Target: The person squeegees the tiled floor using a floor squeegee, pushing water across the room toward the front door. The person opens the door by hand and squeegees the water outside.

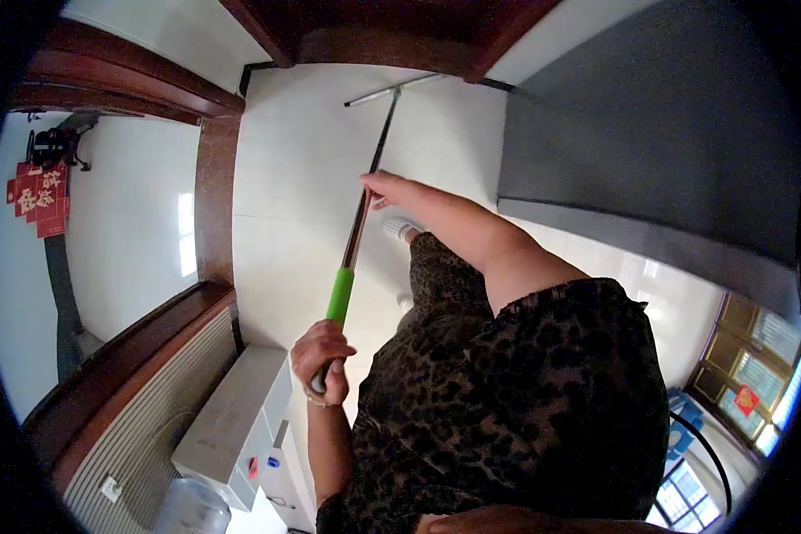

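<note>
A long-handled floor squeegee (358, 227) slants across the view, with a dark metallic pole, a green grip (339, 295) and a thin, wide bar head (393, 92) on the pale floor near a dark wooden doorway. My left hand (322, 358) is wrapped round the grey end of the handle, just below the green grip. Farther up, my right hand (381, 190) closes round the pole, arm stretched out. Part of the right fingers is hidden behind the pole. One foot in a white shoe (399, 229) shows under my right arm.
A brown door sill (217, 196) borders the floor on the left. The large dark grey panel (650, 133) stands on the right. At lower left are a whitish cabinet (231, 409) and a clear water bottle (192, 507). Red paper decorations (40, 200) hang in the room beyond.
</note>
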Action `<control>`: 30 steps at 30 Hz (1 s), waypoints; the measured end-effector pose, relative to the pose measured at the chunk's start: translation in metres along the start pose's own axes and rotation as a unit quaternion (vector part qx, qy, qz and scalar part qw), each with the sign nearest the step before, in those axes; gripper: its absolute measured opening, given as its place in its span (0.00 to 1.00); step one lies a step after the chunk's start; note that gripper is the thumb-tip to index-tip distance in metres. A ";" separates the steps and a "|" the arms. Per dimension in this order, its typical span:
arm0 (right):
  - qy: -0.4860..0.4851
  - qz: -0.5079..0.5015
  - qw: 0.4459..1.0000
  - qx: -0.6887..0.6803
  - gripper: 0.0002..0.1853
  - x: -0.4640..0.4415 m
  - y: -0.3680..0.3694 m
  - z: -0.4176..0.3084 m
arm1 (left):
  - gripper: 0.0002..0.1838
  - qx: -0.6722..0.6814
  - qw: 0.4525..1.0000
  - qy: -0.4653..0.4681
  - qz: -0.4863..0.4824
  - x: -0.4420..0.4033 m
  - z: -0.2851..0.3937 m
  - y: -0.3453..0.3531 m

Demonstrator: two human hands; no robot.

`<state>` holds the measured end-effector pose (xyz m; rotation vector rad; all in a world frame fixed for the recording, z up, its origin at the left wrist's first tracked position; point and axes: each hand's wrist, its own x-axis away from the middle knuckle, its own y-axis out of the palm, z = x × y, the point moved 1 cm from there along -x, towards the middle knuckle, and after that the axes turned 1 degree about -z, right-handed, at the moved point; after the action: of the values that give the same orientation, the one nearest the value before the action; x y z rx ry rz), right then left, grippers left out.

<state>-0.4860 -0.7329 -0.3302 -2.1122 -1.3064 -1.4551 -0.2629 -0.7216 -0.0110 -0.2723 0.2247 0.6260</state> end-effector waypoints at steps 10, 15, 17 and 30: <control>0.032 -0.014 0.996 -0.081 0.11 0.166 0.122 0.177 | 0.20 0.063 0.991 -0.034 0.112 0.144 0.133 -0.062; 0.074 -0.022 0.993 -0.093 0.09 0.221 0.147 0.212 | 0.22 0.041 0.983 -0.020 0.179 0.186 0.186 -0.060; 0.035 0.003 0.993 -0.109 0.09 0.218 0.132 0.209 | 0.22 0.036 0.986 0.005 0.162 0.189 0.186 -0.045; -0.082 0.106 0.979 -0.157 0.08 0.101 -0.090 0.059 | 0.15 0.028 0.994 0.031 -0.096 0.047 0.064 0.089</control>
<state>-0.5119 -0.5917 -0.2952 -2.5301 -0.9105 -1.5024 -0.2714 -0.6061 0.0190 -0.2554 0.2731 0.4207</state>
